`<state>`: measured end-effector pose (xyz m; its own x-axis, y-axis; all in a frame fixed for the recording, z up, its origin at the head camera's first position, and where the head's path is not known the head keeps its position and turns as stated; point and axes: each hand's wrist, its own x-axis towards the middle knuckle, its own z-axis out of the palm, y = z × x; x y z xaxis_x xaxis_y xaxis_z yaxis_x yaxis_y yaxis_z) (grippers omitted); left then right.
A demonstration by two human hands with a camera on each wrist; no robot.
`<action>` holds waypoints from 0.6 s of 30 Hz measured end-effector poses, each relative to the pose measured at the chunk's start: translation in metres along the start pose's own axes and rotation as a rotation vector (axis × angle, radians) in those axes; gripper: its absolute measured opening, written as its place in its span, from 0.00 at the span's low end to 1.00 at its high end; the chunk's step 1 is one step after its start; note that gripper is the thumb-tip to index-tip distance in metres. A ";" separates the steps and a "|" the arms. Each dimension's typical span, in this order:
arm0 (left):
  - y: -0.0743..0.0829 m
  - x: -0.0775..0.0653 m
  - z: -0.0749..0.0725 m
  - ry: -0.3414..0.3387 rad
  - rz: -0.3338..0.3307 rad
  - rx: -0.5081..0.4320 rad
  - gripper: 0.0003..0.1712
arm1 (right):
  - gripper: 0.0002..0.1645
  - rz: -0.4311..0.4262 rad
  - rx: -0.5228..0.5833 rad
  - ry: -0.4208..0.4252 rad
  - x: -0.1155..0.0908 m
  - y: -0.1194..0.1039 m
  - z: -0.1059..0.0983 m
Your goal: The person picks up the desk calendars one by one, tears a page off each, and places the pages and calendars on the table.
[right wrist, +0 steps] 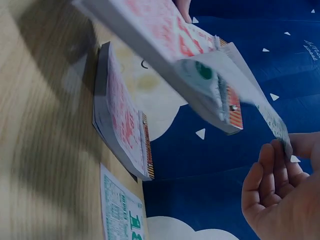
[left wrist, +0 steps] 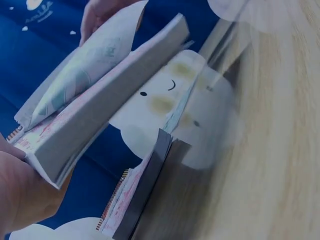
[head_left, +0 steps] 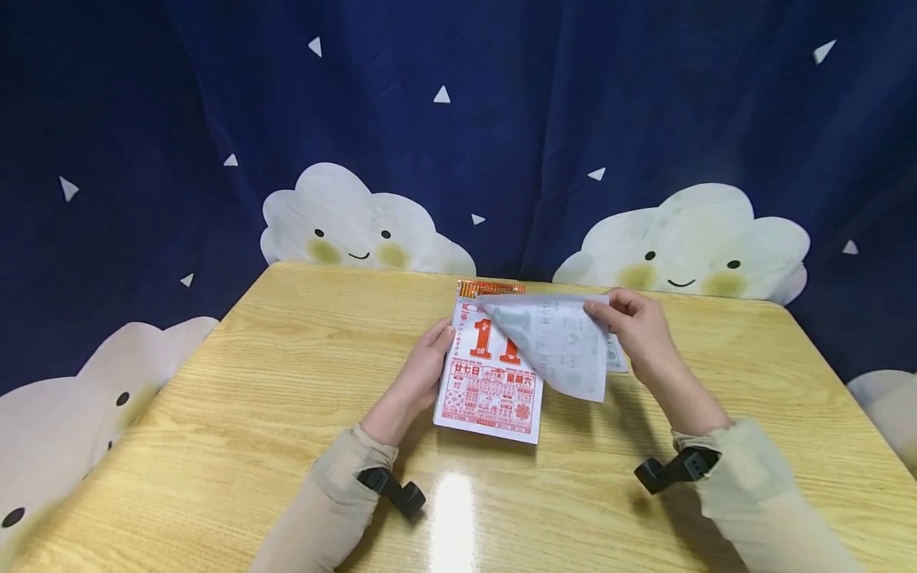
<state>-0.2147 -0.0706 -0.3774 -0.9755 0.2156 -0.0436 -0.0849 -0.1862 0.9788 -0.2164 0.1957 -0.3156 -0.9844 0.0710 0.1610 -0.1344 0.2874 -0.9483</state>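
My left hand (head_left: 419,370) grips the left edge of a thick tear-off calendar (head_left: 487,402), thumb on its front. A red "11" and red print cover the exposed page, and a shiny red-gold striped band (head_left: 490,289) binds the top. Between thumb and fingers, my right hand (head_left: 645,334) pinches a thin page (head_left: 573,354), pulled up and folded over to the right. The page's green print shows faintly through its back, and its far end meets the calendar near the band. Both wrist views show the calendar raised above the table.
A second calendar pad (right wrist: 120,112) with red print lies on the table (head_left: 286,446), hidden under the held one in the head view. Beside it lies a loose green-printed page (right wrist: 120,205). Behind the table hangs a navy curtain (head_left: 501,119) with clouds.
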 end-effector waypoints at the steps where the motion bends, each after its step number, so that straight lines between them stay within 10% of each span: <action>1: 0.001 0.000 0.000 -0.001 -0.002 -0.012 0.23 | 0.11 0.007 0.018 -0.005 -0.001 0.001 0.000; 9: 0.008 0.005 -0.024 0.125 0.032 -0.168 0.24 | 0.10 0.019 0.380 0.081 -0.001 0.011 -0.019; 18: 0.009 0.005 -0.029 0.097 -0.007 -0.145 0.24 | 0.06 0.078 0.491 0.143 0.004 0.016 -0.032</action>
<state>-0.2262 -0.0993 -0.3744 -0.9892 0.1249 -0.0767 -0.1136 -0.3230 0.9396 -0.2188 0.2312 -0.3210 -0.9728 0.2142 0.0881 -0.1326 -0.2036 -0.9700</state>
